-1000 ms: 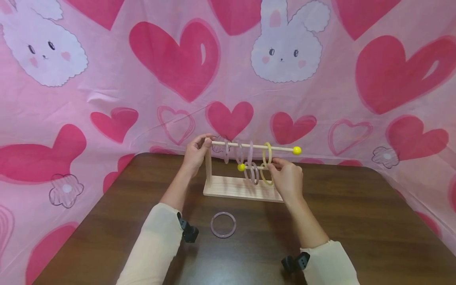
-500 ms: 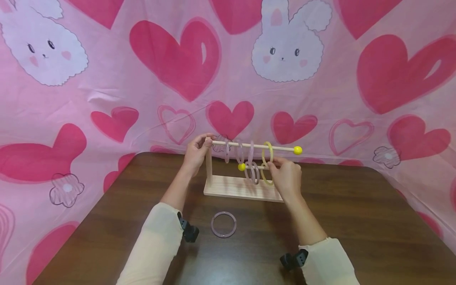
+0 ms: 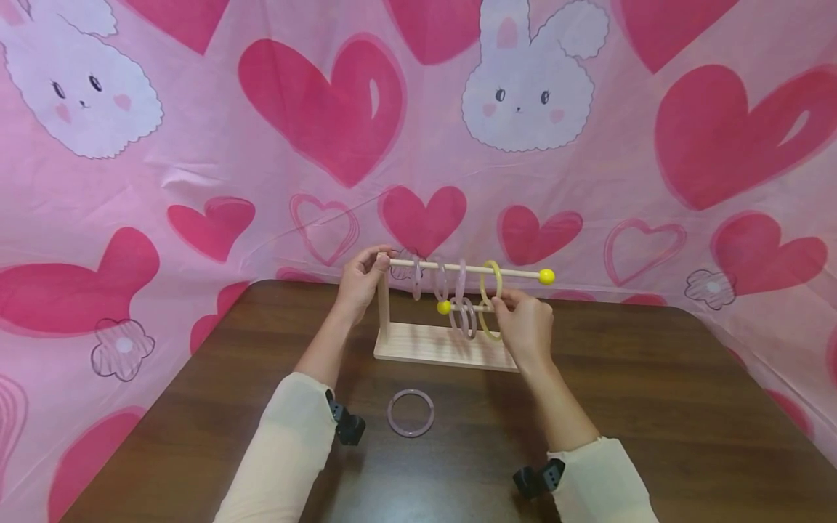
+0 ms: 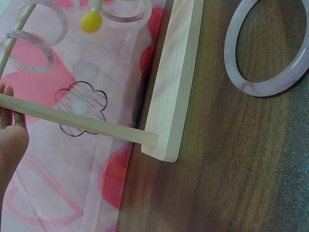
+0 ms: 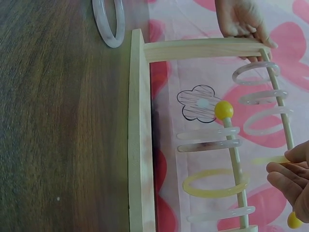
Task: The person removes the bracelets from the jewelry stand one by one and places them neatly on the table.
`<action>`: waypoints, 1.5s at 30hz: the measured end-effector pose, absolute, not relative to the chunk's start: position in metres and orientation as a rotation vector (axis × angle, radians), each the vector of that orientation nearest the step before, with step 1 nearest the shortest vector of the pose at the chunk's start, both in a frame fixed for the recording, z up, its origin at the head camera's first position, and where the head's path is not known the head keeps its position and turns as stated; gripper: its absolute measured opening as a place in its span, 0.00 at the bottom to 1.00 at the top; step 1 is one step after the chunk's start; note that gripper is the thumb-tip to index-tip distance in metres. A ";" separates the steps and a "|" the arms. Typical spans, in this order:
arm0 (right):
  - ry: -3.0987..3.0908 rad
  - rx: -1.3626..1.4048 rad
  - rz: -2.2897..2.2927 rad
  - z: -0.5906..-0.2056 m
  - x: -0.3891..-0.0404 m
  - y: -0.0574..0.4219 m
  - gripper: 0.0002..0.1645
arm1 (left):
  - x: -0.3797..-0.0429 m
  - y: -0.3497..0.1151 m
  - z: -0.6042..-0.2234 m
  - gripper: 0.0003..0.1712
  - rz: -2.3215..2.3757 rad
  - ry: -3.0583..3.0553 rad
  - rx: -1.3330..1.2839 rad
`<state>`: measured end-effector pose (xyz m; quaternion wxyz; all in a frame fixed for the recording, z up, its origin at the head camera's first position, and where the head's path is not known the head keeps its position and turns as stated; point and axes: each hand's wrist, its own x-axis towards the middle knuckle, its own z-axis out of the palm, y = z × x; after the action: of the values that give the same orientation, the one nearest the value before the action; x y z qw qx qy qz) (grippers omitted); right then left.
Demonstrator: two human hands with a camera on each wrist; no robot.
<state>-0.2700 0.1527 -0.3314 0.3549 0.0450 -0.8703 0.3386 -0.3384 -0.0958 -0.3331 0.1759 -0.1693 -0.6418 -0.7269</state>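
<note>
A wooden bangle stand (image 3: 445, 346) has two yellow-knobbed rods, one above the other. My left hand (image 3: 356, 288) grips the top of its left post, where the upper rod (image 3: 523, 273) begins. Between my right thumb and fingers I pinch a yellow bangle (image 5: 270, 160), which hangs on that upper rod, nearest the knob. My right hand (image 3: 527, 328) partly hides the stand's right end. Three pale bangles (image 5: 264, 131) hang along the upper rod, spaced apart. On the lower rod (image 5: 233, 157) are another yellow bangle (image 5: 215, 195) and several pale ones.
A loose lilac bangle (image 3: 389, 414) lies flat on the dark wooden table (image 3: 261, 436), in front of the stand. Behind the table hangs a pink cloth (image 3: 314, 131) printed with hearts and rabbits. Each sleeve carries a small black camera (image 3: 349, 428).
Almost nothing moves. My right hand, pinching the yellow bangle, has shifted very slightly left; the left hand keeps its grip on the post.
</note>
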 end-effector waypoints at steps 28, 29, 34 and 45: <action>-2.100 0.156 0.934 -0.331 -0.267 0.153 0.08 | -0.337 -0.096 -0.335 0.23 -2.048 -1.779 -0.543; -2.095 0.157 0.934 -0.331 -0.267 0.153 0.08 | -0.337 -0.096 -0.335 0.25 -2.045 -1.776 -0.548; -2.073 0.153 0.937 -0.330 -0.267 0.154 0.07 | -0.337 -0.096 -0.334 0.27 -2.046 -1.810 -0.513; -2.043 0.154 0.948 -0.328 -0.263 0.158 0.07 | -0.337 -0.096 -0.332 0.19 -2.075 -1.842 -0.460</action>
<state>-0.2631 0.1579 -0.3282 0.4278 0.0617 -0.8180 0.3796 -0.3373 -0.0962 -0.3317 0.1637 -0.1613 -0.6461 -0.7278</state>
